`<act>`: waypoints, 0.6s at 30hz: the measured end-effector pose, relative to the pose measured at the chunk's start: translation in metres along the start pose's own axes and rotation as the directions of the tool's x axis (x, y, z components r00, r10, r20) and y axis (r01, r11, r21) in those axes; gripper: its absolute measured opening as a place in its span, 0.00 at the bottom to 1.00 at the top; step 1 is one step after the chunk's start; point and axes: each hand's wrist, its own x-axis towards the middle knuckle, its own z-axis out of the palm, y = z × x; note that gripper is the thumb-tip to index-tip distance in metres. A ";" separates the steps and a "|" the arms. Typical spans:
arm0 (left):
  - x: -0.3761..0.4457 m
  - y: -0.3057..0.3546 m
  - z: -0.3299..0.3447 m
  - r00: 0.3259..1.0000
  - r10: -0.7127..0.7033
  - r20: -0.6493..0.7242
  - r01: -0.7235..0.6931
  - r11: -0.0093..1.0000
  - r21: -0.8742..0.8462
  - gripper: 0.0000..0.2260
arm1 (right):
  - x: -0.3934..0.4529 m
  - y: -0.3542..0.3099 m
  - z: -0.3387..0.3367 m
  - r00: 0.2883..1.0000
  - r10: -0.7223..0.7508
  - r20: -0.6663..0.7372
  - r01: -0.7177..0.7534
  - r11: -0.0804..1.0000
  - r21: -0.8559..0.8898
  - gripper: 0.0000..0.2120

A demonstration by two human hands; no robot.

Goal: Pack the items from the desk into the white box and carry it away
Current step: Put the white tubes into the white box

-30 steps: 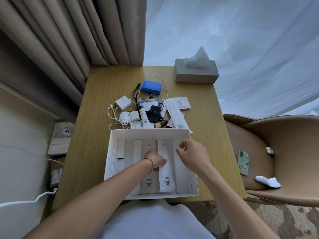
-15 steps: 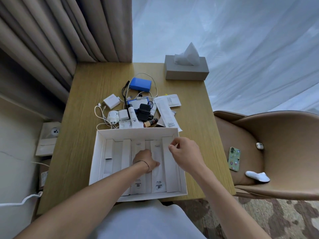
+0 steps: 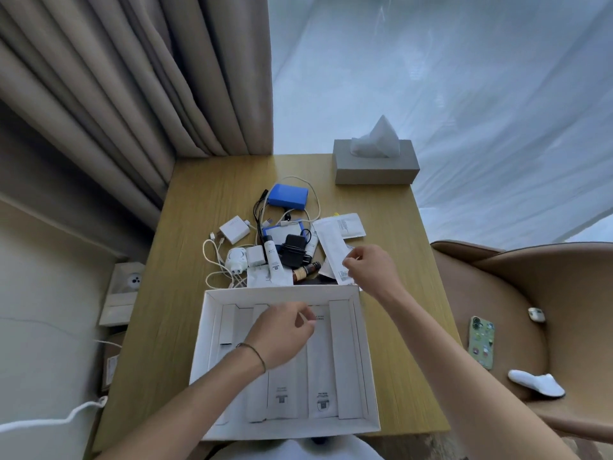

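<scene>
The white box (image 3: 371, 393) lies open at the desk's near edge, with several long white sachets laid side by side inside. My left hand (image 3: 282, 333) hovers over them, fingers loosely curled, holding nothing. Beyond the box's far right corner, my right hand (image 3: 370, 270) pinches the long white packet (image 3: 330, 247) lying on the desk. Behind the box sit a blue case (image 3: 288, 196), white chargers (image 3: 234, 230), a black adapter (image 3: 293, 250), a white tube (image 3: 272, 257), a small brown bottle (image 3: 305, 271) and tangled cables.
A grey tissue box (image 3: 374, 167) stands at the desk's far right corner. A tan chair (image 3: 517, 293) to the right holds a phone (image 3: 481, 341) and a white slipper (image 3: 537, 383). Curtains hang behind; a white cable (image 3: 49, 419) trails at lower left.
My right hand has left the box and reached forward to the long white packet on the desk. My left hand has lifted slightly off the sachets. The camera has tilted upward.
</scene>
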 end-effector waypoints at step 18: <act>0.038 0.024 -0.074 0.994 -0.050 -0.093 0.026 0.969 -0.247 0.08 | 0.107 0.009 0.058 0.996 0.071 0.046 -0.056 0.961 -0.272 0.33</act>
